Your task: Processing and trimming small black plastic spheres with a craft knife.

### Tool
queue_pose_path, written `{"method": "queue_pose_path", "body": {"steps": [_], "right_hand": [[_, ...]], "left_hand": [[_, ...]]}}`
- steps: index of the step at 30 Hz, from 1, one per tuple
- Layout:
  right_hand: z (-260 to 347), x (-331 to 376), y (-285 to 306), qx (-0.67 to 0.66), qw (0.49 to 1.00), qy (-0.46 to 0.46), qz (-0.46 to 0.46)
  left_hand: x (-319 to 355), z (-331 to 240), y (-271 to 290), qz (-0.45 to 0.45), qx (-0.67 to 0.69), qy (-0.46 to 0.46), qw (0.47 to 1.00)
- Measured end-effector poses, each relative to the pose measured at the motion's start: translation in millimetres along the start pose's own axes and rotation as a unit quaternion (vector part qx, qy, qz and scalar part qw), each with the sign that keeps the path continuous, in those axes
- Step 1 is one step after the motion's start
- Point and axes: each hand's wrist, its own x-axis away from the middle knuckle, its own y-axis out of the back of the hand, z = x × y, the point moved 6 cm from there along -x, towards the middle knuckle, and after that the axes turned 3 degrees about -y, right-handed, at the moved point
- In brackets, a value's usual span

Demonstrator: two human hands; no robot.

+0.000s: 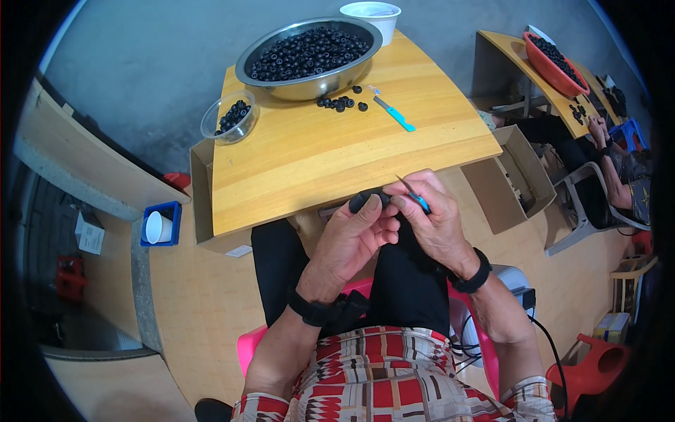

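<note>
My left hand (351,238) is closed round a small black round part (367,200), held up just off the table's near edge. In my right hand (441,224) is a small blue-handled knife (418,201), its thin blade slanting up and left beside the part. The right fingertips almost meet the left ones at the part; whether they touch it I cannot tell. Ahead on the wooden table (281,169), a second blue-handled knife (397,117) lies near several loose black ring-shaped parts (340,103).
At the table's back stand a steel bowl (309,88) heaped with black parts and a white tub (383,24). A clear plastic bowl (211,126) holds more at the left. Cardboard boxes (492,193) flank the table. Far right, another person sits by a red basin (573,83).
</note>
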Motion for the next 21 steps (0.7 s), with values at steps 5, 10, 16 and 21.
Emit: {"method": "queue_pose_path", "body": {"steps": [5, 10, 16, 21], "right_hand": [[6.8, -2.7, 12.2, 0.094, 0.994, 0.043, -0.034], [6.8, 0.9, 11.1, 0.212, 0.974, 0.082, 0.019], [18.4, 2.5, 3.4, 0.294, 0.943, 0.156, 0.014], [21.0, 3.9, 1.8, 0.322, 0.932, 0.167, 0.019]], "left_hand": [[-0.7, -4.0, 4.1, -0.038, -0.010, -0.038, 0.998], [-1.2, -6.1, 3.9, -0.045, 0.020, -0.043, 0.998], [-1.7, -5.4, 3.1, -0.018, 0.035, -0.044, 0.998], [-1.3, -3.6, 3.4, -0.005, 0.042, -0.044, 0.998]]}}
